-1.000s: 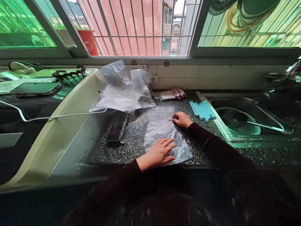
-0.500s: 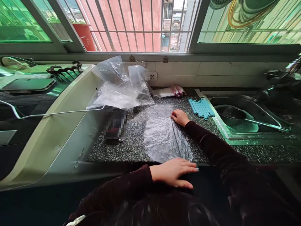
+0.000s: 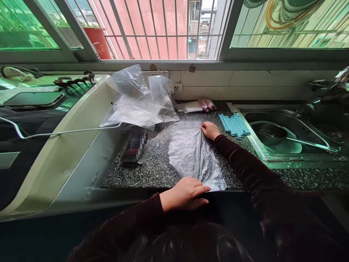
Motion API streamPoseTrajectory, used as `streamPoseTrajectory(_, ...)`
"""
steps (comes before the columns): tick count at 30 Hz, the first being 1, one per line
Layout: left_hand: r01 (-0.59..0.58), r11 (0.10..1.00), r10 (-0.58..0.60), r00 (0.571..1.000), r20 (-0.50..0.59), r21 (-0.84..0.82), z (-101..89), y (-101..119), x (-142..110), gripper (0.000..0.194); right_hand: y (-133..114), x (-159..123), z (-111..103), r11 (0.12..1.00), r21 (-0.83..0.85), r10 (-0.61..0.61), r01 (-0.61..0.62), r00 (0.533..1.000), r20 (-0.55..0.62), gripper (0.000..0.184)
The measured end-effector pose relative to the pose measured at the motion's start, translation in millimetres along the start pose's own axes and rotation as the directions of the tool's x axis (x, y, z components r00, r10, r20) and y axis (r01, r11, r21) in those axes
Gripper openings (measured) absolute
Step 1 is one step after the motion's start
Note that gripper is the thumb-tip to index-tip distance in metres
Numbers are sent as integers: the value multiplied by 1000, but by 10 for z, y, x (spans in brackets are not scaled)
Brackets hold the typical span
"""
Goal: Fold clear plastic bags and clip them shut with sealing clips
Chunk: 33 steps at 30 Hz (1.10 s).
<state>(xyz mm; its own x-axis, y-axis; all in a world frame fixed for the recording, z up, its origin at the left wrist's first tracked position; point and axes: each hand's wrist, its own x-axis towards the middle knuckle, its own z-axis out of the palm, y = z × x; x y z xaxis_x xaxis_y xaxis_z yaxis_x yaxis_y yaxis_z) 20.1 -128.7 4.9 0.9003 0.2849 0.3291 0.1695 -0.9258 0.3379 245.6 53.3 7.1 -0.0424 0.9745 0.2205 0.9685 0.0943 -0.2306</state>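
A thin, wrinkled clear plastic bag [image 3: 188, 149] lies flat on the speckled counter [image 3: 155, 167]. My right hand [image 3: 210, 130] pinches its far right corner between thumb and fingertips, and creases run down from there. At the counter's front edge my left hand [image 3: 185, 193] rests over the near edge of the bag, with its fingers stretched out and the thumb apart. Close to my right hand sits a bunch of flat light-blue strips [image 3: 235, 126]. Behind the bag are white packets with pink ends [image 3: 200, 105].
A big crumpled translucent bag [image 3: 141, 105] stands against the back wall near the socket [image 3: 176, 88]. A blurred dark object [image 3: 133, 145] lies left of the thin bag. On the right, a pan [image 3: 268, 131] sits in the sink [image 3: 261, 156]. A white cable [image 3: 71, 132] crosses at left.
My left hand has moved left and slightly up along the bag's near edge. My right hand has pulled the corner a little farther back, and the near right part of the bag lies flatter.
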Motion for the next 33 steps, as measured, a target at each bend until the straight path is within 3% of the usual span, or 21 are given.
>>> streamPoseTrajectory(4,83,989,-69,991,-114,120,-31,-39,-26,38,21,80,-39,1000,12,21,-21,998,-56,14)
streamPoseTrajectory(9,102,986,-101,995,-17,128,-43,-57,-55,38,22,164,-147,1000,31,10,-6,991,-135,15)
streamPoseTrajectory(13,209,960,-171,964,-203,185,-180,-86,3,29,16,215,-250,998,46,-24,33,982,-185,16)
streamPoseTrajectory(15,275,925,-214,947,-238,264,-248,-132,56,29,9,229,-293,994,64,-68,84,972,-225,16)
streamPoseTrajectory(16,299,909,-246,948,-204,291,-265,-155,78,29,3,232,-312,991,73,-90,111,965,-246,17)
streamPoseTrajectory(19,309,914,-330,943,38,264,-230,-184,123,31,-23,233,-373,983,92,-123,156,949,-288,17)
streamPoseTrajectory(21,281,937,-308,945,110,209,-148,-159,156,33,-51,227,-418,980,101,-135,173,943,-305,18)
streamPoseTrajectory(25,175,972,-184,982,39,157,76,-88,282,55,-116,187,-519,969,120,-162,215,924,-346,18)
streamPoseTrajectory(29,220,972,-227,970,86,88,185,-154,426,64,-152,100,-634,951,140,-204,275,901,-383,17)
streamPoseTrajectory(33,312,948,-315,948,45,70,79,-409,609,58,-169,-4,-752,929,154,-249,336,878,-409,18)
